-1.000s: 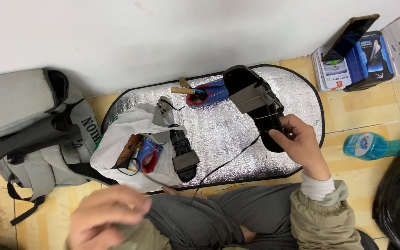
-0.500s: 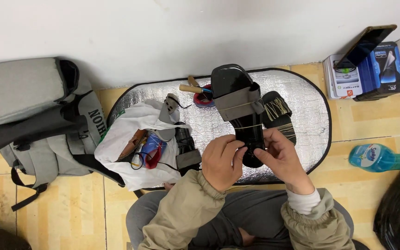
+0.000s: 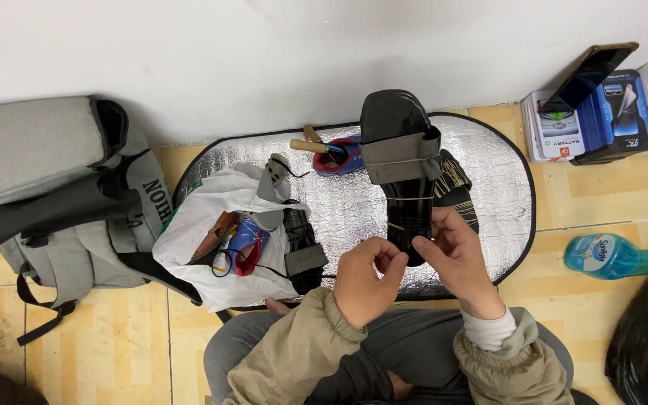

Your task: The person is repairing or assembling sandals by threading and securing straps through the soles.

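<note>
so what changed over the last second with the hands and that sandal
The left hand came up from the lap to the heel end of the black sandal, joining the right hand, which already held it. The sandal swung from slanted to nearly upright, toe toward the wall. Both hands now pinch at its heel end. The grey backpack, white bag and silver mat stayed put.

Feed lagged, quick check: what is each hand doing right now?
Left hand: fingers pinched shut at the heel of the black sandal; a thread, if any, cannot be told.
Right hand: gripping the sandal's heel.
</note>
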